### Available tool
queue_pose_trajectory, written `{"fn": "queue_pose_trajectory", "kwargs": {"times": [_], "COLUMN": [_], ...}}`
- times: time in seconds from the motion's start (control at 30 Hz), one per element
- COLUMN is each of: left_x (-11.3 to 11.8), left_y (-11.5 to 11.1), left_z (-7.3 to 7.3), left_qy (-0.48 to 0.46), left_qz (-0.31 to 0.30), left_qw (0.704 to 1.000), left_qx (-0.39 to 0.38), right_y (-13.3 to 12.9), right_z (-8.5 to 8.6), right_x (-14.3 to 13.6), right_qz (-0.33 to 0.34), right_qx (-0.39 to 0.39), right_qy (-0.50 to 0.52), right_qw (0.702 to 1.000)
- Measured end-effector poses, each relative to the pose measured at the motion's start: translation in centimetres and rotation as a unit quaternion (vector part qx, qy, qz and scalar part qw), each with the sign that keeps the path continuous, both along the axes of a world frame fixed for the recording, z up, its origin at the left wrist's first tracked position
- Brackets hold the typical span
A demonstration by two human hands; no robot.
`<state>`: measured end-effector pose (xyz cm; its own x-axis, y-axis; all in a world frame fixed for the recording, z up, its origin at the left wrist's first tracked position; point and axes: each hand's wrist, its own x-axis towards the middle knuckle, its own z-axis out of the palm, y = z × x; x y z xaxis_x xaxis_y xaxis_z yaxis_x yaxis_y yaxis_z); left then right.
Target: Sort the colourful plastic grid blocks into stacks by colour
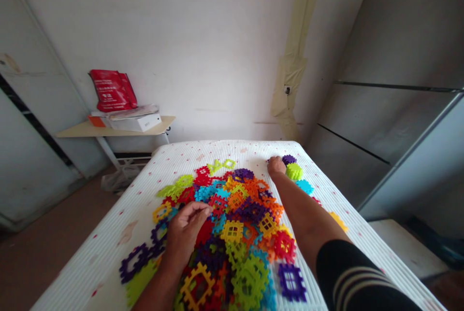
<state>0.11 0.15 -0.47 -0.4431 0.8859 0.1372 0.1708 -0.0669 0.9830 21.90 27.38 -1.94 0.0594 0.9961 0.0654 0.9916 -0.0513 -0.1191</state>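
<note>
A heap of colourful plastic interlocking blocks with toothed edges covers the middle of the table. My left hand (186, 226) is over its left side, thumb and forefinger pinched together beside a red window block (218, 204); whether anything is between them I cannot make out. My right hand (276, 165) reaches to the far right of the table, fingers closed, with a sliver of purple block showing at its left edge. Just right of it stand a purple stack (289, 159) and a lime stack (294, 171). Nearer along that edge come blue blocks (305, 186) and yellow blocks (339, 221).
The table (108, 253) has a white ribbed, red-spotted cover. A purple window block (292, 282) lies apart at the near right. Beyond the table's left side, a side shelf (79, 130) holds a red bag (113, 91) and a white box (139, 121). A grey cabinet (395, 108) stands at right.
</note>
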Motion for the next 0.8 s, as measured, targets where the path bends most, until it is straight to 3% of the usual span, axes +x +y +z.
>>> {"fn": "queue_pose_trajectory", "kwargs": {"times": [0.23,0.4,0.53,0.67,0.8], "left_x": [0.2,0.4,0.4,0.5,0.7], "left_y": [-0.1,-0.1,-0.1,-0.2,-0.2], "left_z": [0.2,-0.2,-0.7,-0.9,-0.8], "left_qy": [0.032,0.084,0.130,0.141,0.152], "left_qz": [-0.008,-0.036,-0.051,-0.046,-0.050], "left_qw": [0.999,0.995,0.990,0.988,0.986], "left_qx": [0.007,0.027,0.033,0.041,0.041], "right_y": [-0.5,-3.1,-6.9,-11.0,-14.3], "right_z": [0.7,1.8,3.1,4.7,5.3], "right_x": [0.0,0.1,0.6,2.0,3.0], "right_qz": [0.002,0.043,0.175,0.350,0.426], "right_qx": [-0.002,0.033,0.053,-0.041,-0.092], "right_qy": [-0.002,0.004,0.072,0.168,0.124], "right_qw": [1.000,0.999,0.981,0.921,0.891]}}
